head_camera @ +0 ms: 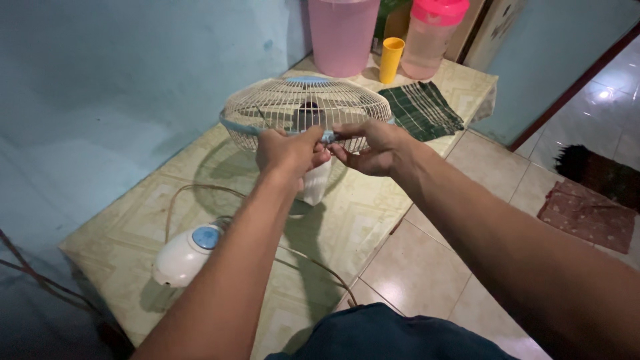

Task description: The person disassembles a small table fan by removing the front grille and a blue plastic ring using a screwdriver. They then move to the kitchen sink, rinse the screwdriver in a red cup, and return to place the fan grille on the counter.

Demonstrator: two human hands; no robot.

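One fan on the table, its rim pinched by left hand and right hand. Behind: two pink jugs, one yellow cup, one green cloth.

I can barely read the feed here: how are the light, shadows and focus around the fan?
Head view: dim, bluish light; the fan guard throws a broad soft shadow on the table; left hand and right hand at its rim look sharp; glare on the floor tiles top right; forearms close to the lens look stretched.
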